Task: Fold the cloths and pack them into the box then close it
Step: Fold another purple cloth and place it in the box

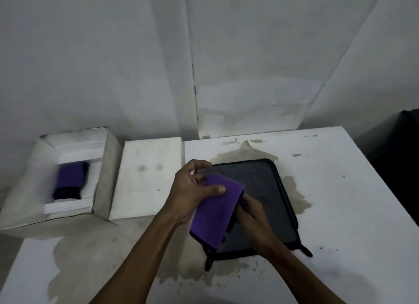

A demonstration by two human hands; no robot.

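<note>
Two hands are gripping a folded purple cloth with black edging (216, 210) above a flat grey cloth (260, 204) on the stained white table (340, 190): left hand (192, 190) with thumb curled over it, right hand (249, 215) pinching its underside. Another folded purple cloth (70, 180) is lying inside the open white cardboard box (106, 174).

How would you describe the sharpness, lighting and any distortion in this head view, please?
Head view: dim, flat light with no glare; the open box and the folded cloth inside it at left are blurred, while both hands and the purple cloth they hold look sharper; wide-angle bending slants the wall lines and table edges.
</note>
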